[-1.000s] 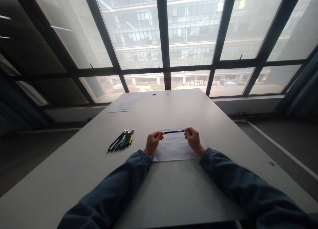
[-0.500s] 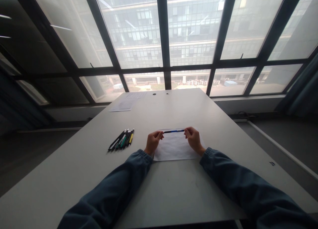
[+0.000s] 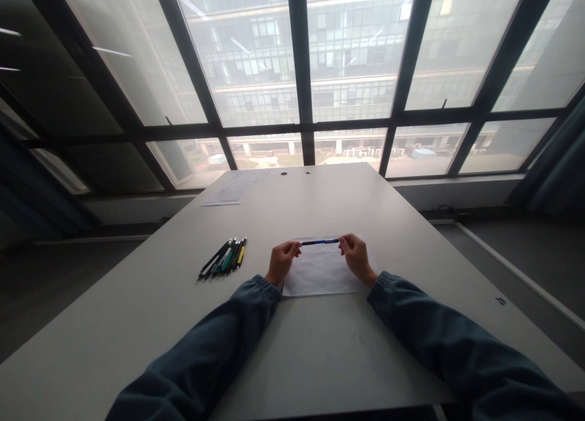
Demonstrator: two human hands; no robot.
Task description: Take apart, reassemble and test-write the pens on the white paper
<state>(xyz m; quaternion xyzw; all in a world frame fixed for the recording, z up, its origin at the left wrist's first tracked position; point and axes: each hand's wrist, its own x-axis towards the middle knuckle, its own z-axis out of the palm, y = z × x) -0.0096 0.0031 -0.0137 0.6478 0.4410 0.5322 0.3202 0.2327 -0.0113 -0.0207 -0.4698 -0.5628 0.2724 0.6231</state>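
Note:
A slim black and blue pen [image 3: 320,242] lies level between my hands, over the far part of a white sheet of paper [image 3: 322,275]. My left hand [image 3: 281,261] pinches its left end between thumb and fingers. The right end is in the closed fingertips of my right hand [image 3: 355,258]. To the left of my left hand, a bunch of several pens [image 3: 223,258] rests on the table, mostly black, with green and yellow parts among them.
The white table [image 3: 283,360] reaches toward the tall windows [image 3: 351,55]. Printed sheets [image 3: 223,193] lie at its far left. A dark round piece [image 3: 284,173] sits near the far edge. On the right is a small dark scrap [image 3: 501,301].

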